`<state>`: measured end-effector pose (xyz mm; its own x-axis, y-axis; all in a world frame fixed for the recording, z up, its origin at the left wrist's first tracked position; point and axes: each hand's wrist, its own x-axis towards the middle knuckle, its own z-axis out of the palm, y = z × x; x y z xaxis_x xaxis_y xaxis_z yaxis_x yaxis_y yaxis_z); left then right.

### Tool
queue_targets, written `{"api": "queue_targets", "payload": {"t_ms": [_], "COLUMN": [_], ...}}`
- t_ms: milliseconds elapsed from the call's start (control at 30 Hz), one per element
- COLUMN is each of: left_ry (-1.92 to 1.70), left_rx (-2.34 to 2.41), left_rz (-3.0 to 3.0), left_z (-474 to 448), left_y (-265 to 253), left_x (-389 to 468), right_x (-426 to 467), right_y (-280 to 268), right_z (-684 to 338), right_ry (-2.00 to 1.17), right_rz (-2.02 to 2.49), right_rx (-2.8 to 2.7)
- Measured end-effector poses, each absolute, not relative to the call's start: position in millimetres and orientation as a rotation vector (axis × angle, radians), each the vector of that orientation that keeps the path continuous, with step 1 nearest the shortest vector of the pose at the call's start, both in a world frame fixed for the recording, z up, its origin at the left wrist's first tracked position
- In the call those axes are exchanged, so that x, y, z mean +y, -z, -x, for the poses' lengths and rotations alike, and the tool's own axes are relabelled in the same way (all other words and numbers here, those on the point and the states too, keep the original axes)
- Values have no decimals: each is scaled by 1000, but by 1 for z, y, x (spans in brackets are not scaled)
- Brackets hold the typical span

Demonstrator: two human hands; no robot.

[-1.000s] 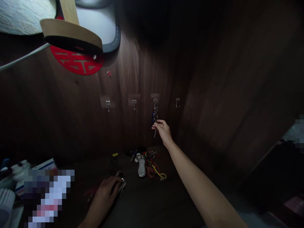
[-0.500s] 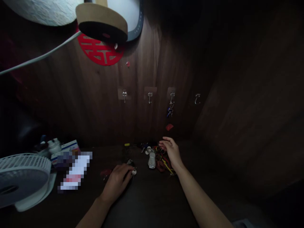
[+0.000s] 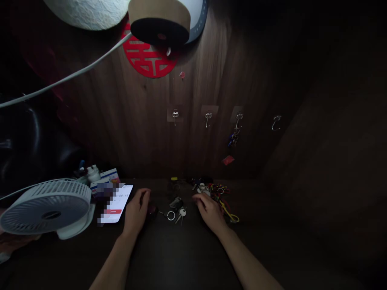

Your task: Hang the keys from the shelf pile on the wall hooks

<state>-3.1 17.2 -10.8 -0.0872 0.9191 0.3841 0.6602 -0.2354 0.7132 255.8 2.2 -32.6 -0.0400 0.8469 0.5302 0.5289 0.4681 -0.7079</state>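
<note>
My left hand (image 3: 137, 209) rests on its side on the dark desk, fingers loosely bent and apart, holding nothing I can see. Beside it lies a dark red fob (image 3: 152, 210). A key ring (image 3: 171, 216) and several loose-fanned keys (image 3: 181, 214) lie between my hands. My right hand (image 3: 210, 211) is curled over the left part of a key pile, fingers bent together; whatever is under them is hidden. Round tags (image 3: 203, 187) and a yellow strap (image 3: 229, 213) show around it. Another key bunch (image 3: 234, 137) hangs from the third wall hook (image 3: 239, 117).
More hooks (image 3: 175, 115) line the wooden wall, with a red tag (image 3: 228, 160) below. A white fan (image 3: 48, 211), a lit phone (image 3: 117, 205), and boxes with small bottles (image 3: 93, 174) stand left. Part of another hand (image 3: 19, 243) shows behind the fan. A lamp (image 3: 160, 20) hangs above.
My left hand has left the keys and moved left beside the phone. My right hand has come down and left over the pile, covering the silver car-shaped fob. The view has shifted.
</note>
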Motion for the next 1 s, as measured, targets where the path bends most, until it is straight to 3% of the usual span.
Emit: {"api": "queue_targets", "payload": {"t_ms": [300,667,1000], "left_ry": [-885,-1134,-1128], "left_rx": [1530,1318,917], "left_rz": [-2001,-1477,-1018], "left_z": [-1,-16,-31], "left_y": [8,23,17], "left_x": [5,16,7], "right_x": [1,1,-8], "right_y": [33,35,27], "right_z": [-255,-249,-234], "right_ry": [-319,-253,-230], "right_rz": [1229,1216,1164], "right_rx": [-1790,-1892,-1989]}}
